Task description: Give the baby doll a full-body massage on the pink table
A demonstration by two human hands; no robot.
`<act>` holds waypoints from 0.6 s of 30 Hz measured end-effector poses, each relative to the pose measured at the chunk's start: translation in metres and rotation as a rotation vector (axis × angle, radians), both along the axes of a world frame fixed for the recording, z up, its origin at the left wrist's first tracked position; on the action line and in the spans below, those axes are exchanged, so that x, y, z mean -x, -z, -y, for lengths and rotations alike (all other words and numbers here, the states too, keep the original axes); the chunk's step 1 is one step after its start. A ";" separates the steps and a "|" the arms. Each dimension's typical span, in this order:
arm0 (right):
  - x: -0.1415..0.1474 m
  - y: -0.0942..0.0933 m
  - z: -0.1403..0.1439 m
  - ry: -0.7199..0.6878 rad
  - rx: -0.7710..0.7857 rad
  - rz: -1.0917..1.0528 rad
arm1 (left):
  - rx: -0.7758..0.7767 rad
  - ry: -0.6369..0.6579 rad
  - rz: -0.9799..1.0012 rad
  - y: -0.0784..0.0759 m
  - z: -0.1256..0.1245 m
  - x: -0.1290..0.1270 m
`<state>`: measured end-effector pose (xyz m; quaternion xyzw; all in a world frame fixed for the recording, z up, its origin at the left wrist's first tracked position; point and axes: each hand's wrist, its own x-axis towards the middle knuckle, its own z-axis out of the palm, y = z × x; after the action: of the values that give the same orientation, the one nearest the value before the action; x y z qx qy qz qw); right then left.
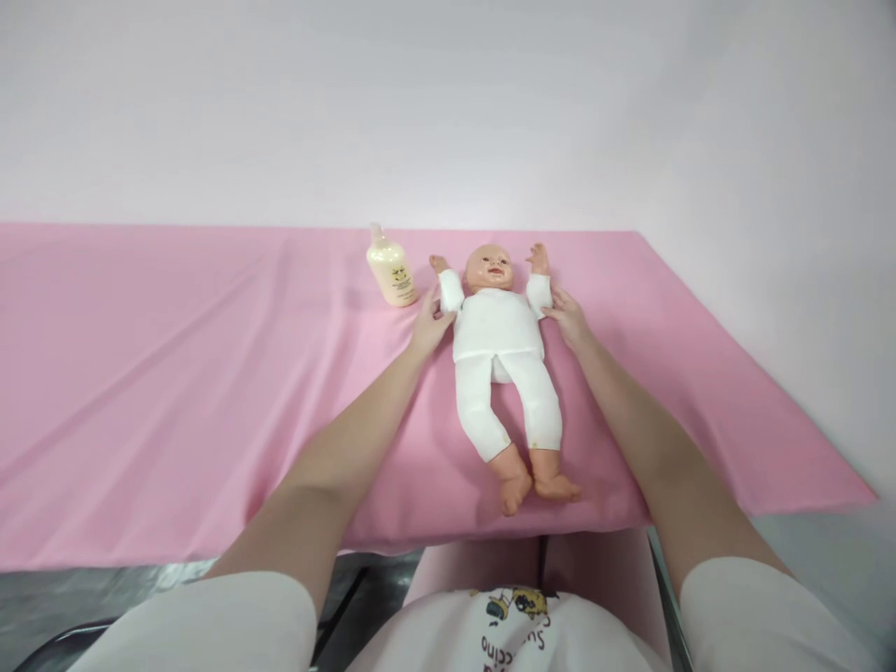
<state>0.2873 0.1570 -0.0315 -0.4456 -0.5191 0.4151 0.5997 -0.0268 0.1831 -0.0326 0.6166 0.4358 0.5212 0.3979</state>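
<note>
A baby doll [498, 327] lies on its back on the pink cloth, its head toward the wall and its feet toward me. It has a white body, sleeves and legs, with skin-coloured head, hands and feet. Both its arms are raised beside the head. My left hand [430, 327] is at the doll's upper arm on the left, thumb and fingers curved about the white sleeve. On the other side, my right hand [569, 319] holds the opposite white sleeve near the elbow. The undersides of the doll's arms are hidden.
A pump bottle [392, 271] of pale yellow liquid stands left of the doll, close beyond my left hand. Pink cloth [210, 373] covers the table, with folds on the left. Behind the table rises a white wall [420, 112]. The table's front edge is near my lap.
</note>
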 end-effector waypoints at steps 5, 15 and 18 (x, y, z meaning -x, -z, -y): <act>0.006 0.001 0.004 0.017 0.053 -0.068 | 0.055 0.009 0.228 -0.005 0.001 -0.005; 0.010 0.001 0.002 0.063 0.031 0.075 | 0.036 -0.005 0.168 -0.009 0.008 -0.010; 0.013 0.001 0.004 0.128 -0.026 0.208 | 0.010 -0.047 0.087 -0.006 0.009 -0.010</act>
<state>0.2745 0.1534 -0.0326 -0.5107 -0.5543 0.3205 0.5737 -0.0166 0.1742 -0.0267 0.5810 0.4351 0.5544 0.4070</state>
